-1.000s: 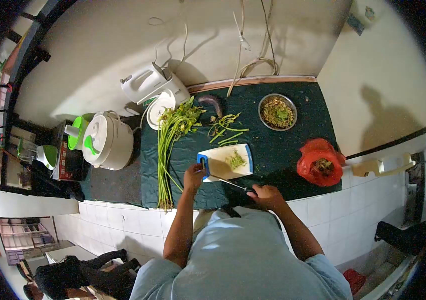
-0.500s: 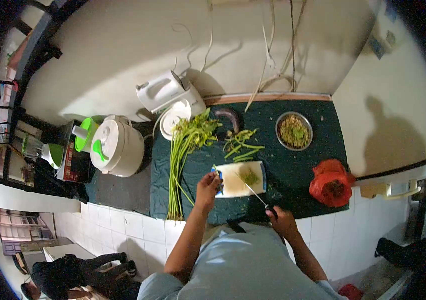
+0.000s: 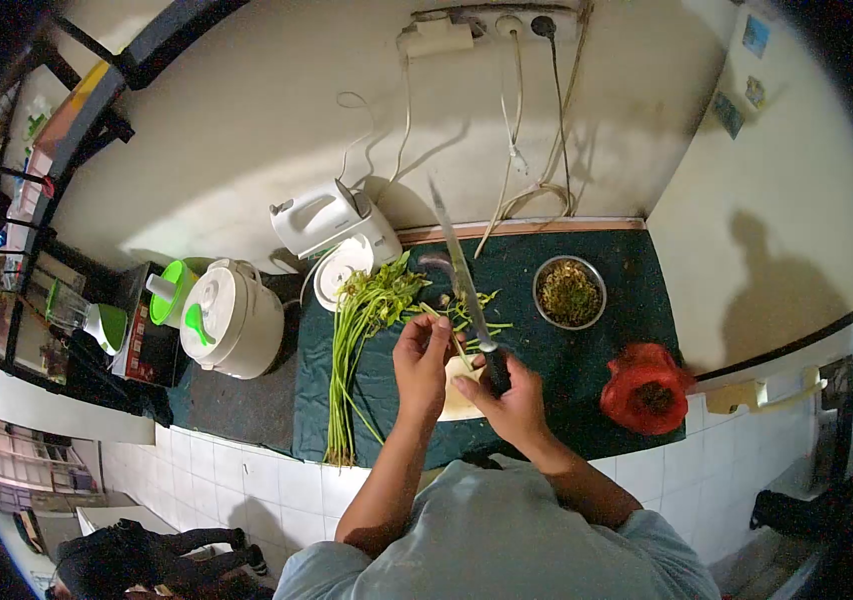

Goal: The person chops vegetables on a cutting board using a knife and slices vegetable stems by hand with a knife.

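Observation:
My left hand (image 3: 423,365) pinches a thin green stem (image 3: 459,345) above the white cutting board (image 3: 460,402). Close beside it, my right hand (image 3: 513,398) grips the black handle of a knife (image 3: 462,262), its long blade pointing up and away from me. My right thumb is near the stem's lower end. Both hands and forearms hide much of the board. Long leafy green stalks (image 3: 344,370) lie left of the board. Behind the knife are cut green stems (image 3: 492,325) and a purple eggplant (image 3: 437,262), partly covered by the blade.
A metal bowl of chopped food (image 3: 570,293) stands at the right, with a red plastic bag (image 3: 648,389) nearer me. A white mixer (image 3: 337,222) and a white cooker (image 3: 233,320) stand at the left. Another person (image 3: 147,558) is at the lower left.
My right hand has lifted the knife from low over the board to upright and moved next to my left hand. My left hand has risen with a stem. The view has shifted.

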Demonstrator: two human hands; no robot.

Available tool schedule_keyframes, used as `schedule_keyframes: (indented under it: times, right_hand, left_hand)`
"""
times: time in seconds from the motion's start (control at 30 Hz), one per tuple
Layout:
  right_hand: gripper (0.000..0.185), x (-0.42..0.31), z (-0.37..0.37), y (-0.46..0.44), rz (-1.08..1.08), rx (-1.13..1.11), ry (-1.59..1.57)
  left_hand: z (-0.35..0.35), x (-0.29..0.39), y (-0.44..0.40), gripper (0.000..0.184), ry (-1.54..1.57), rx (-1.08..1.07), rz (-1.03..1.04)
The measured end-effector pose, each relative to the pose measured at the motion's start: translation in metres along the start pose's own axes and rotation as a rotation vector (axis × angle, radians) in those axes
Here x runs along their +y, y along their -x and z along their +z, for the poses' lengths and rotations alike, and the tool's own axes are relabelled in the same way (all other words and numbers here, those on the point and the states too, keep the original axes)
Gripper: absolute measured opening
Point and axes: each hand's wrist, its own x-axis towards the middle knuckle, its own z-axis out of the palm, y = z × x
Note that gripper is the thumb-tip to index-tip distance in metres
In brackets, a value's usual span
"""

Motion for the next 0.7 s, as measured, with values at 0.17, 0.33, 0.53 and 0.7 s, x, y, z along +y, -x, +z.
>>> schedule_keyframes:
  times: [0.17,0.33,0.53,0.7]
  right_hand:
    - [0.017,0.003,0.004,-0.013,-0.081,0.112,-0.086]
    - [0.016,0.010,0.004,-0.015,-0.054,0.201,-0.115]
    - [0.015,0.008,-0.003,-0.008,-0.062,0.174,-0.135]
    - [0.027,0.016,-0.016,0.012,-0.126,0.044,0.043]
  left_hand:
    - [0.013,0.013,0.005,0.017,-0.096,0.003,0.129]
    - [0.010,0.013,0.020,0.029,-0.242,-0.151,0.089]
    - [0.006,0.015,0.027,0.022,-0.324,-0.174,0.082]
    - [-0.001,0.013,0.033,0.021,-0.256,-0.137,0.091]
